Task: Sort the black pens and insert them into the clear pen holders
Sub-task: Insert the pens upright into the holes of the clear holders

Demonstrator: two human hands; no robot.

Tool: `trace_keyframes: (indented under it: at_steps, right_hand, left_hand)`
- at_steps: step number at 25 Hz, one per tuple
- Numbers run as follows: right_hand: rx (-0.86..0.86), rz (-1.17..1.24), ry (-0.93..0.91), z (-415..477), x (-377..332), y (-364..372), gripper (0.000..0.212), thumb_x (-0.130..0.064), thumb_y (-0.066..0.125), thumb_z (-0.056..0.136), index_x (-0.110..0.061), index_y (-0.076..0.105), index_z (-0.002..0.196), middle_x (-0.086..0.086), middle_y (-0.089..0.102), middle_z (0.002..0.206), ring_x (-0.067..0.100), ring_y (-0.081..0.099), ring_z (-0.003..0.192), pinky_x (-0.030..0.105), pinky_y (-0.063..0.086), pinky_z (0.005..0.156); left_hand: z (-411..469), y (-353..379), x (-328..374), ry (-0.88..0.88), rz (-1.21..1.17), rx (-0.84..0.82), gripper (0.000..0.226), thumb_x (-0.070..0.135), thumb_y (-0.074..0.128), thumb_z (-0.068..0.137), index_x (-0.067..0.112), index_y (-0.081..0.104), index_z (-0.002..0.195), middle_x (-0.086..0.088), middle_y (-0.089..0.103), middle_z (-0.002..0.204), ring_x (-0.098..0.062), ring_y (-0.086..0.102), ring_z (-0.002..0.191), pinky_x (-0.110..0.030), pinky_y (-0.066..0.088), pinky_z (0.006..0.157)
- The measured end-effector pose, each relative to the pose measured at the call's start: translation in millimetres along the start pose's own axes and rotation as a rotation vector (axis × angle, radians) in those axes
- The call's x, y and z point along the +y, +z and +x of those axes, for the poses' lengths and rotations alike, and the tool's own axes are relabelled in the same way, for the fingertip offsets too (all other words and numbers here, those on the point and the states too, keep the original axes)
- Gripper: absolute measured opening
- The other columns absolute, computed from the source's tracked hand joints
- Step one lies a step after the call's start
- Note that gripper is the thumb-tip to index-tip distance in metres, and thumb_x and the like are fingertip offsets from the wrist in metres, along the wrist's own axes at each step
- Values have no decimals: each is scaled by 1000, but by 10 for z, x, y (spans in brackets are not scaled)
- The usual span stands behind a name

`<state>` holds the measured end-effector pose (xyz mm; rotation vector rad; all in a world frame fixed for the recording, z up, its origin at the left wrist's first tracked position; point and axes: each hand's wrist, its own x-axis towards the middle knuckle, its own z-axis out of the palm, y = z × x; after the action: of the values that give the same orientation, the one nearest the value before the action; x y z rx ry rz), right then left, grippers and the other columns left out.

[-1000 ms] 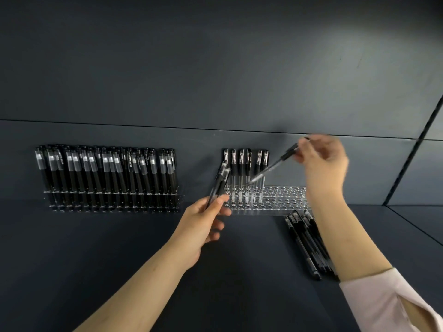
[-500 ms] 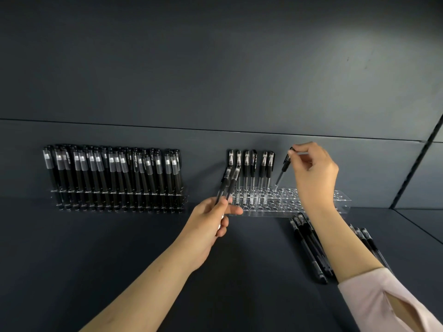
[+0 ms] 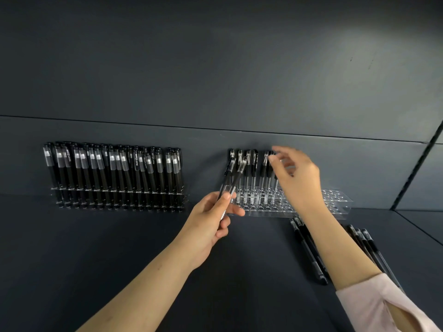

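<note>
My left hand (image 3: 211,216) grips two black pens (image 3: 233,174) that point up and to the right, in front of the left end of a clear pen holder (image 3: 335,200). Several black pens (image 3: 251,168) stand upright in that holder's left part. My right hand (image 3: 297,178) hovers over the holder with relaxed fingers, its fingertips at the cap of the rightmost standing pen (image 3: 272,164). A second clear holder (image 3: 117,190) on the left is packed with upright black pens.
Loose black pens lie on the dark surface in two groups, one (image 3: 309,250) partly hidden under my right forearm and another (image 3: 366,243) further right. A dark wall stands close behind both holders. A black vertical rail (image 3: 417,168) runs at the right.
My right hand set its pen upright into the holder beside the others and its fingers have loosened from the cap. My left hand stayed in place with its two pens.
</note>
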<state>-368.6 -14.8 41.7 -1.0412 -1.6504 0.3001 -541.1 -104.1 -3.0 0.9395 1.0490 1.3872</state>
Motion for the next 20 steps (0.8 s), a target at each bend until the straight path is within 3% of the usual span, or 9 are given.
trace_keyframes:
  at_steps: [2, 4, 9, 12, 15, 20]
  right_hand:
    - [-224, 219, 162, -49, -168, 57, 22, -23, 66, 90, -21, 68, 111, -4, 69, 95, 6, 64, 82, 18, 53, 75]
    - [-337, 414, 279, -91, -246, 108, 23, -16, 68, 88, -19, 66, 111, 1, 70, 93, 11, 66, 81, 25, 56, 77]
    - [-204, 659, 446, -49, -211, 89, 26, -1, 69, 84, -10, 59, 106, 5, 67, 81, 16, 65, 71, 32, 57, 79]
    - [128, 602, 371, 83, -80, -100, 20, -3, 69, 86, -15, 60, 99, 1, 68, 83, 15, 67, 71, 30, 56, 76]
    - [386, 313, 218, 113, 48, -325, 16, -13, 65, 88, -22, 58, 100, -5, 67, 90, 11, 67, 80, 22, 51, 75]
    - [334, 159, 118, 63, 126, -317, 19, -9, 60, 92, -21, 57, 107, -7, 64, 94, -6, 60, 79, 6, 44, 73]
  left_hand:
    - [-7, 15, -11, 10, 7, -18, 23, 27, 52, 99, 10, 61, 112, -2, 71, 75, -7, 37, 51, -18, 28, 46]
    - [-19, 25, -15, 20, 21, -36, 24, 27, 51, 100, 9, 60, 112, -2, 71, 75, -7, 36, 51, -19, 27, 47]
    - [-43, 39, -12, 3, 57, -48, 25, 32, 51, 100, 13, 59, 114, -5, 74, 82, -8, 41, 53, -21, 31, 48]
    - [-33, -5, -30, -20, 130, 16, 27, 39, 46, 100, 20, 63, 112, 0, 70, 74, -8, 39, 51, -21, 29, 46]
    - [-9, -36, -41, -44, 142, 54, 33, 41, 40, 102, 20, 65, 108, 5, 49, 58, -7, 29, 45, -21, 22, 42]
    - [50, -28, -20, -139, 53, 85, 32, 20, 28, 103, 11, 58, 107, 6, 34, 48, -6, 23, 34, -15, 17, 34]
